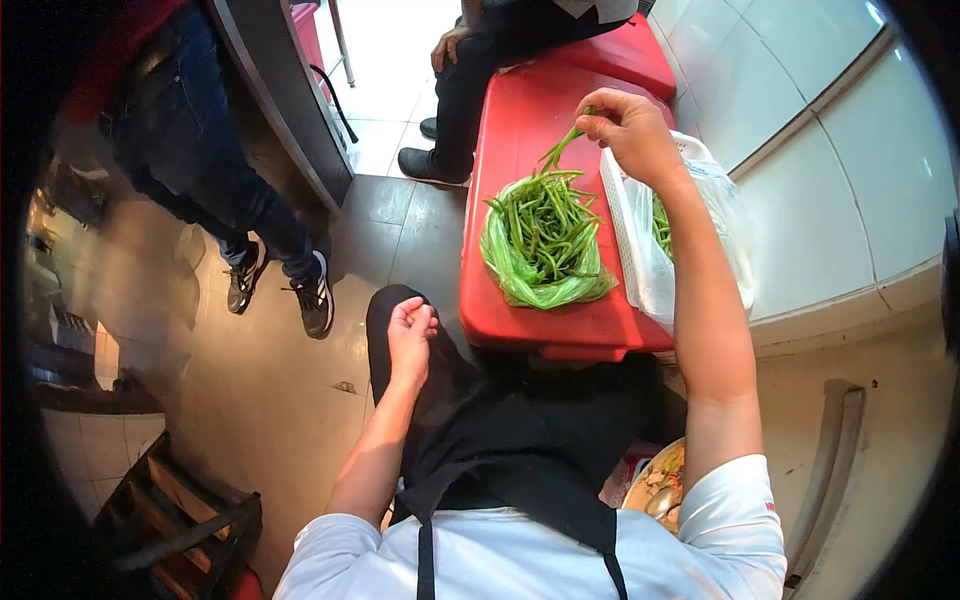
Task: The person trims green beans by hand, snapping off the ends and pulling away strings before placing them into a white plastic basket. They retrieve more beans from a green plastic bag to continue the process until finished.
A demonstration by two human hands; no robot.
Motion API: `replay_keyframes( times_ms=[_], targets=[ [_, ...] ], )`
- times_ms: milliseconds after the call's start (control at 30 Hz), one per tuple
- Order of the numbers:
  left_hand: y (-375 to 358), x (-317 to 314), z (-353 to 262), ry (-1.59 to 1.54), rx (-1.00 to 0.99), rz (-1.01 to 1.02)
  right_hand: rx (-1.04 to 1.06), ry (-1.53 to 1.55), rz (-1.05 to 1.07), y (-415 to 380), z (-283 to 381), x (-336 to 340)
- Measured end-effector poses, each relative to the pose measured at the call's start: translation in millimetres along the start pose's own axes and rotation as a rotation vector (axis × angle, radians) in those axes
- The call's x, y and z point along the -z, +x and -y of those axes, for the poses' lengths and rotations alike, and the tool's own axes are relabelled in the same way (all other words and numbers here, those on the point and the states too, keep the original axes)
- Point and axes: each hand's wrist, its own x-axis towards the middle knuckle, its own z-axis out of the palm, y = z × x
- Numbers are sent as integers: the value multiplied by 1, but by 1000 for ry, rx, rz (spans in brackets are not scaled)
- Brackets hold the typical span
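My right hand (622, 128) pinches a few green beans (562, 148) above the far side of an open green plastic bag (530, 288). The bag is full of green beans (545, 225) and rests on a red lid-like surface (500, 120). Beside it, on the right, a white basket (622, 225) lined with a clear plastic bag (655, 265) holds more green beans (660, 225), partly hidden by my right forearm. My left hand (410, 335) is over my left knee, fingers curled together; whatever they may hold is too small to make out.
A seated person (445, 90) in dark trousers is at the far end of the red surface. Another person (210, 150) in jeans stands at the left. A tiled wall (830, 180) borders the right. A bowl of food (665, 480) is low beside my right elbow.
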Motion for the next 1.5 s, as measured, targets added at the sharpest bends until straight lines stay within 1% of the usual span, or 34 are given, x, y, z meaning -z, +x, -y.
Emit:
replay_keyframes(
  times_ms=[133, 233, 333, 400, 433, 533, 633, 667, 767, 867, 967, 1000, 1033, 1100, 1200, 1233, 1300, 1400, 1500],
  targets=[
    [12, -12, -40, -40, -44, 23, -54, 281, 31, -9, 4, 16],
    [10, -41, -87, 29, -99, 158, -122, 401, 113, -22, 24, 27],
    [-8, -91, -147, 118, -212, 424, -196, 525, 234, -35, 40, 25],
    [-17, -122, -176, 126, -203, 598, -218, 599, 318, -46, 51, 24],
    [-21, -135, -186, 130, -199, 688, -231, 560, 343, -50, 57, 25],
    [-32, -164, -202, -10, 66, 929, -270, 467, 405, -60, 70, 28],
    [-28, -175, -203, -128, 337, 1102, -247, 561, 480, -66, 69, 27],
    [-27, -178, -199, -186, 380, 1109, -267, 622, 489, -68, 66, 25],
    [-35, -179, -191, -299, 423, 988, -199, 590, 479, -71, 61, 21],
    [-25, -170, -176, -370, 395, 975, -121, 759, 75, -87, 64, -13],
    [-25, -165, -175, -435, 346, 847, -136, 684, -296, -114, 65, -34],
    [-22, -166, -173, -440, 336, 810, -199, 748, -312, -127, 60, -44],
    [-19, -166, -168, -445, 329, 770, -196, 756, -360, -138, 60, -56],
    [-19, -167, -162, -449, 313, 693, -141, 599, -392, -152, 54, -74],
    [-25, -178, -157, -450, 272, 624, 21, 249, -436, -156, 53, -74],
    [-27, -181, -154, -453, 255, 617, 33, 224, -452, -156, 52, -74],
    [-31, -185, -149, -448, 226, 599, 64, 181, -474, -155, 50, -74],
    [-34, -185, -147, -408, 188, 594, -34, 263, -445, -155, 50, -70],
    [-34, -182, -153, -343, 140, 626, -68, 310, -374, -154, 50, -65]
  ],
)
